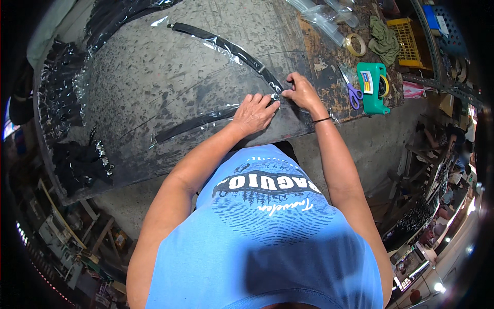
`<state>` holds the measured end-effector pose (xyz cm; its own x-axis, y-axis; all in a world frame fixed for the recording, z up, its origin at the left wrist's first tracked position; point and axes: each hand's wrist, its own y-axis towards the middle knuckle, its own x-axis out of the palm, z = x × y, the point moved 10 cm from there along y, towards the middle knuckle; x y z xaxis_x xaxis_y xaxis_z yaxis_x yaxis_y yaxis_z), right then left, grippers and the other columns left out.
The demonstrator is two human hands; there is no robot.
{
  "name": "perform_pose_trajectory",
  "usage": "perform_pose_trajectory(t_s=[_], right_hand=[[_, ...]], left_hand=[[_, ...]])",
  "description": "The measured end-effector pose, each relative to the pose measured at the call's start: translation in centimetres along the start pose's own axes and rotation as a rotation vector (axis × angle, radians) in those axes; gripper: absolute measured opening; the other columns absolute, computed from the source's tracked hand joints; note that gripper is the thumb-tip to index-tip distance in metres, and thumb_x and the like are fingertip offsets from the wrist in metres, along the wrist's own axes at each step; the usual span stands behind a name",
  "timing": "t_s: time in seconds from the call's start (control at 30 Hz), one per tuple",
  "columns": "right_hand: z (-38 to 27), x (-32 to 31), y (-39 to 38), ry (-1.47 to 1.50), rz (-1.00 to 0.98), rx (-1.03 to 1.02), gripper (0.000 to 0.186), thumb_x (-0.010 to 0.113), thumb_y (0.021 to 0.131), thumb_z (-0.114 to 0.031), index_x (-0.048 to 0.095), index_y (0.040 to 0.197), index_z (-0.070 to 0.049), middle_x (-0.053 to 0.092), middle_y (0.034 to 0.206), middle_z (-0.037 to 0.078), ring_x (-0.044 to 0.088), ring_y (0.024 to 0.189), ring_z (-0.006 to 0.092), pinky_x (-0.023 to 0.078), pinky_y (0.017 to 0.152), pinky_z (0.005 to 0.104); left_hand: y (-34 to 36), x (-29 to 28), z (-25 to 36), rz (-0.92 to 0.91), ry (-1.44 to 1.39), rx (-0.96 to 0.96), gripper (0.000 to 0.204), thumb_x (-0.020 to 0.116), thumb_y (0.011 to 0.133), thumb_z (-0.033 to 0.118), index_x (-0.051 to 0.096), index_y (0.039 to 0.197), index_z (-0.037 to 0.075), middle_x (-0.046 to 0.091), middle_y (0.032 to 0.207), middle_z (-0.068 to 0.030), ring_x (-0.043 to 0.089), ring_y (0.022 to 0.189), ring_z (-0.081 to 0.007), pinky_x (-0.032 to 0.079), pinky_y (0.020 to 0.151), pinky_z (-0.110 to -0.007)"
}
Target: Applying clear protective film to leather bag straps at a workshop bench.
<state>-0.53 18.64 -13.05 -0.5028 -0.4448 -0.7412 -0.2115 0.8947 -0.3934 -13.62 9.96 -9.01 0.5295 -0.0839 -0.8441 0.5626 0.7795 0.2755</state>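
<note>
A long black strip in clear plastic (221,44) curves over the dark, scuffed table top from the far middle down to my hands. My right hand (304,94) closes thumb and fingers at its near end. Beside it, my left hand (256,113) has bent fingers, the fingertips pressed together on the plastic at the same spot. Another black length in clear plastic (193,123) runs left from under my left hand. Whether the two lengths are joined is hidden by my fingers.
Purple-handled scissors (354,95) and a green tape dispenser (371,85) lie to the right. Beyond them are a tape roll (355,46), a green cloth (384,40), clear plastic sleeves (321,23) and a yellow crate (403,44). Black plastic-wrapped bundles (64,87) line the table's left side.
</note>
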Motion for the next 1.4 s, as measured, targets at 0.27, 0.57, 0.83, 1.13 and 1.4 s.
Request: perform_pose_trajectory(t_s=[0.27, 0.57, 0.83, 1.13, 1.4], right_hand=[[0.3, -1.8, -0.1, -0.044, 0.174, -0.006, 0.056, 0.078, 0.076, -0.043, 0.057, 0.108, -0.002, 0.060, 0.099, 0.017, 0.060, 0.085, 0.0302, 0.049, 0.078, 0.0408], [6.1, -9.2, -6.5, 0.295, 0.559, 0.062, 0.033, 0.072, 0.086, -0.027, 0.064, 0.106, -0.002, 0.060, 0.092, 0.012, 0.059, 0.079, 0.0215, 0.050, 0.073, 0.0329], [12.3, -5.5, -18.0, 0.325, 0.638, 0.256, 0.031, 0.062, 0.095, -0.024, 0.061, 0.116, -0.002, 0.057, 0.106, 0.014, 0.061, 0.089, 0.0218, 0.049, 0.081, 0.0331], [19.6, 0.2, -27.4, 0.321, 0.528, 0.487, 0.036, 0.061, 0.096, -0.024, 0.058, 0.122, 0.001, 0.055, 0.115, 0.018, 0.059, 0.106, 0.0304, 0.048, 0.092, 0.0379], [22.4, 3.8, -27.8, 0.362, 0.382, 0.494, 0.033, 0.062, 0.094, -0.020, 0.059, 0.120, 0.001, 0.058, 0.113, 0.019, 0.059, 0.107, 0.0328, 0.047, 0.094, 0.0408]], left_hand=[[0.2, 0.1, -0.2, -0.057, 0.020, -0.011, 0.038, 0.067, 0.082, 0.022, 0.063, 0.120, 0.017, 0.057, 0.108, -0.0063, 0.053, 0.092, -0.0246, 0.039, 0.076, -0.039], [2.5, -0.6, -0.6, -0.052, 0.049, -0.094, 0.062, 0.060, 0.092, 0.033, 0.041, 0.144, 0.005, 0.035, 0.152, -0.0193, 0.029, 0.142, -0.0384, 0.024, 0.114, -0.054], [12.1, 1.5, -1.0, 0.106, -0.043, -0.126, 0.065, 0.048, 0.099, 0.042, 0.034, 0.149, 0.003, 0.025, 0.155, -0.0265, 0.020, 0.144, -0.0465, 0.017, 0.116, -0.056], [11.9, 8.3, 0.7, -0.156, 0.095, -0.115, 0.066, 0.040, 0.099, 0.050, 0.031, 0.151, 0.012, 0.026, 0.157, -0.0187, 0.020, 0.145, -0.0399, 0.015, 0.117, -0.057], [12.1, 8.8, 0.8, -0.177, 0.169, -0.124, 0.069, 0.044, 0.096, 0.053, 0.033, 0.151, 0.014, 0.027, 0.157, -0.0172, 0.021, 0.146, -0.0385, 0.015, 0.117, -0.056]])
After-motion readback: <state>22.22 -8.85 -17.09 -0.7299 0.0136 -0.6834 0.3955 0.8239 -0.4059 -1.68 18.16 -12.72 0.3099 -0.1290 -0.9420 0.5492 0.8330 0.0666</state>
